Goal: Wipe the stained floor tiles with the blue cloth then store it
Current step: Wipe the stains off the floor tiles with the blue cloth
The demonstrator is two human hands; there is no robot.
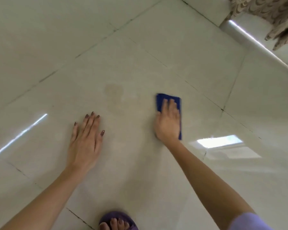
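Blue cloth (169, 103), folded into a flat pad, is pinned to the floor tiles (189, 47) under the right hand (168, 123), fingers spread flat on top, pressing rather than gripping. The brownish stain (114, 97) sits just left of it, untouched so far I'd say. Left hand (86, 140) is open, palm down on the tile, holding nothing, just bracing. Tip: slide the pad left across the stain with steady palm pressure, overlapping strokes, and keep it folded so it doesn't bunch. A purple slipper (118, 218) pokes in at the bottom, and a patterned curtain (273, 12) hangs at top right.
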